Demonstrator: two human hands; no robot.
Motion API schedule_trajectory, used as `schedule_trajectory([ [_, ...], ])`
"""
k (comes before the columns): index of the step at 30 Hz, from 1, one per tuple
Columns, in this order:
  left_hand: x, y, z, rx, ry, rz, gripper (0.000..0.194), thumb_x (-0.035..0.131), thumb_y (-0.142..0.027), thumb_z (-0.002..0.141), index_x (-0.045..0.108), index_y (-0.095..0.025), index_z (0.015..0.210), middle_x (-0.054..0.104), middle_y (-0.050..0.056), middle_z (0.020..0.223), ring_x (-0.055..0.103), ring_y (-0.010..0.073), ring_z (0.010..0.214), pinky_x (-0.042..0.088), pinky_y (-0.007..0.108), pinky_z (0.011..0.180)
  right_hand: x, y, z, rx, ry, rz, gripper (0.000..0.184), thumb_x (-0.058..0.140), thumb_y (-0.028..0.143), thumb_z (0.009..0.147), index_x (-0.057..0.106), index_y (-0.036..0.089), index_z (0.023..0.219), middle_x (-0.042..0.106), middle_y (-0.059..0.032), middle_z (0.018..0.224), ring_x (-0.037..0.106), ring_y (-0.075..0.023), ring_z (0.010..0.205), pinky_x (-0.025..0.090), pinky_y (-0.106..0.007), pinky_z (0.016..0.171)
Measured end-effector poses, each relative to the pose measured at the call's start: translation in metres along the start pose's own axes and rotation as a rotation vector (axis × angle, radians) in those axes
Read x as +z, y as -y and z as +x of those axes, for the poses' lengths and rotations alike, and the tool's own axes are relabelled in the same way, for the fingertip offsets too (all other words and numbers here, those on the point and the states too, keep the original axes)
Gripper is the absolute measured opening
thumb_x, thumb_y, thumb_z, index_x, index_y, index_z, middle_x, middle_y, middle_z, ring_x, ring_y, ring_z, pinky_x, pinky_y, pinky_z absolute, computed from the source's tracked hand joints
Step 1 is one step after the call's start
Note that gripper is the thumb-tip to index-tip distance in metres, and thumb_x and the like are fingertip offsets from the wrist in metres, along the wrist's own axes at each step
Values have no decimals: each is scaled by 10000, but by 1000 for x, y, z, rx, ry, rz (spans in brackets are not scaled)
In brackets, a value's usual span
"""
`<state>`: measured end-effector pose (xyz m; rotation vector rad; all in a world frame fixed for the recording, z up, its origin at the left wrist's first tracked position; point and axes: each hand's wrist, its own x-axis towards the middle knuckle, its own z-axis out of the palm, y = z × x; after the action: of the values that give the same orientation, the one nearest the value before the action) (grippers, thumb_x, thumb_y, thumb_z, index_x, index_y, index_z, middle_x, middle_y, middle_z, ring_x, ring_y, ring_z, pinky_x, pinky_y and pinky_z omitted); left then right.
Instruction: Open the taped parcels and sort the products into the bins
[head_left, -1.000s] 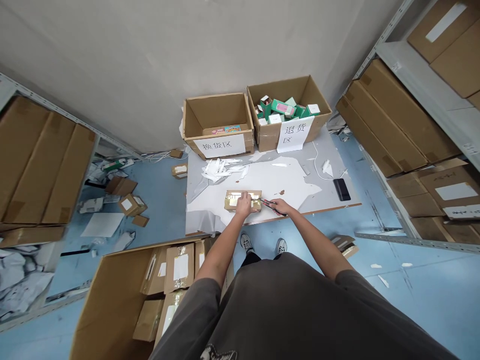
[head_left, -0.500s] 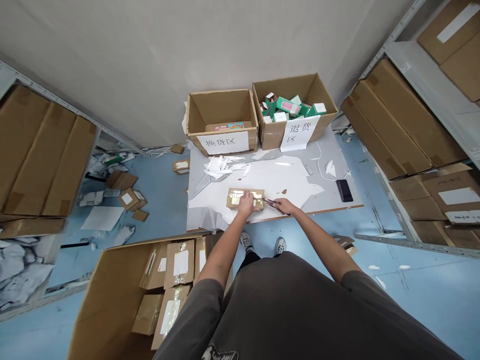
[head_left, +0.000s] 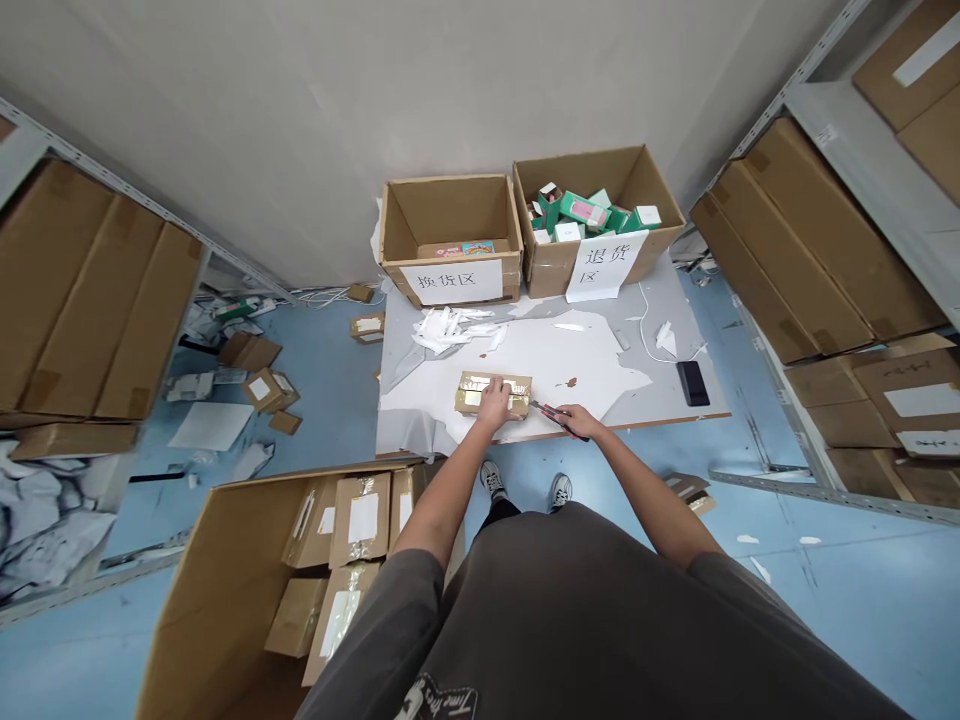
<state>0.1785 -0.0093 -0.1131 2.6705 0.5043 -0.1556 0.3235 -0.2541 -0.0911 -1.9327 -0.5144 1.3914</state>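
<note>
Grip check: left hand (head_left: 493,403) has its fingers curled over the top of the small box (head_left: 469,391), can't tell if it's pinching the sides or just pressing down, while right hand (head_left: 579,421) is closed around a red-and-black tool (head_left: 556,414), cutter or scissors, too small to say. Going left to right, paper scraps (head_left: 450,331) are heaped behind and a bit left of the box; if the box got shoved back that way, they could get under it and let it skid. The box itself lies flat near the front edge of the desk (head_left: 637,408), on a torn white sheet (head_left: 544,345), so a hard tug toward the body might slide it or ruck the sheet up, especially if the left hand is only pressing. Biggest worry imo is the tool: its tip sits right by the box's right end and points roughly at the left hand. Push too hard, catch on the shiny tape (head_left: 518,390), and it could jump straight into those fingers. Going in too deep might also nick whatever's inside. Far right, the phone (head_left: 692,384) is close to the front edge, so a wide swing of the right arm could knock it off, or snag the white cord (head_left: 643,335).
</note>
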Motion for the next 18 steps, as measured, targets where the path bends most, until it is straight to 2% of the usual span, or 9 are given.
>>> schedule_trajectory([
  [3,-11,3,4,-22,-7,-66,358,814,-377,927,661,-232,1217,629,117,1293,563,309,1281,486,417,1068,-6,-8,-9,-11,-73,50,236,591,452,979,621,221,1016,582,57,612,522,-136,450,423,-239,464],
  [4,-15,3,7,-32,3,-57,303,742,-321,972,673,-240,1256,643,114,1300,565,303,1268,485,419,1068,-8,-10,-11,-22,-111,63,252,589,470,977,620,225,1025,586,57,619,527,-138,457,431,-241,472],
  [7,-26,2,21,-51,81,60,391,671,-224,971,673,-272,1359,636,117,1405,532,331,1310,474,465,1073,-7,-11,-10,-70,-210,57,294,583,519,968,631,240,1048,612,56,653,558,-147,505,468,-247,531],
  [13,-27,-10,43,56,238,243,498,776,-227,889,641,-223,1368,642,169,1392,563,372,1297,396,549,1130,8,-14,-2,-105,-334,-94,377,409,555,1046,656,271,1024,677,31,744,630,-184,680,492,-275,683],
  [15,-23,-11,43,87,258,253,532,758,-198,885,614,-186,1397,650,191,1368,589,370,1269,385,549,1143,9,-16,-3,-121,-349,-180,372,404,531,1057,676,278,1071,691,21,783,647,-203,747,487,-287,718],
  [18,-17,-7,37,135,220,251,530,656,-188,939,566,-138,1459,632,223,1415,561,386,1334,370,544,1179,8,-14,-2,-178,-341,-330,329,519,482,1038,700,282,1227,736,-16,947,673,-228,884,486,-304,779],
])
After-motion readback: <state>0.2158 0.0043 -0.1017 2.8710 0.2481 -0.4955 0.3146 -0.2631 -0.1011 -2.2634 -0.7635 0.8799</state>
